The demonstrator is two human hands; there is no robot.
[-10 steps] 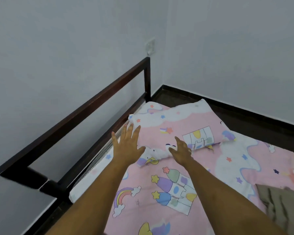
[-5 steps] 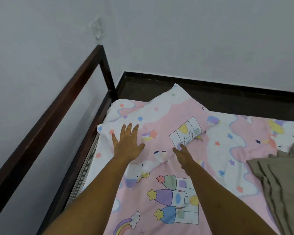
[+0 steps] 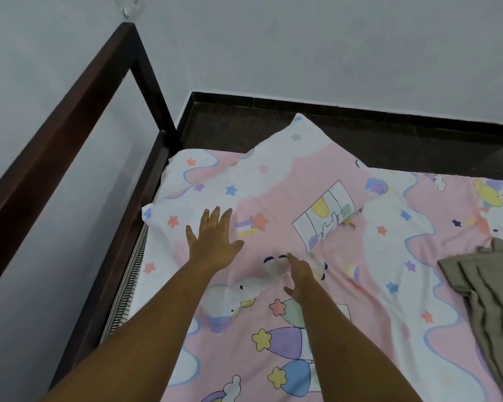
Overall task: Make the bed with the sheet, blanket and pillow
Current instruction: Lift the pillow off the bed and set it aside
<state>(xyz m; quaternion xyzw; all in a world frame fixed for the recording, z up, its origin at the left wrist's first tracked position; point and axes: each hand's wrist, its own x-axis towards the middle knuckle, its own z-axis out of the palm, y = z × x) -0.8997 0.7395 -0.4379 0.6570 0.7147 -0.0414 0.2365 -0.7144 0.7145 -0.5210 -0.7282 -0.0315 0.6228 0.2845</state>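
- My left hand [image 3: 212,245] lies flat on the near left part of the pillow [image 3: 288,181]. The fingers are straight and a little spread, the thumb is out to the right, and it grasps nothing.
- My right hand [image 3: 301,275] is at the pillow's near edge and shows edge-on. Its fingers reach forward, relaxed, with the thumb apart below, and nothing is gripped. I cannot tell whether the fingertips press into the cloth.
- The pillow sits at the head of the bed, near the corner of the dark wooden headboard [image 3: 70,111]. It is turned at an angle, and its far corner points out over the dark floor [image 3: 244,123].
- The sheet [image 3: 360,309] is spread over the mattress under the pillow and both my forearms. It is pink with white clouds, stars and castles, the same print as the pillow, and has soft wrinkles.
- The blanket [image 3: 491,291], olive-brown, lies rumpled on the sheet at the right edge of view, well apart from both hands.
- A striped mattress edge [image 3: 128,285] shows between the sheet and the frame on the left.
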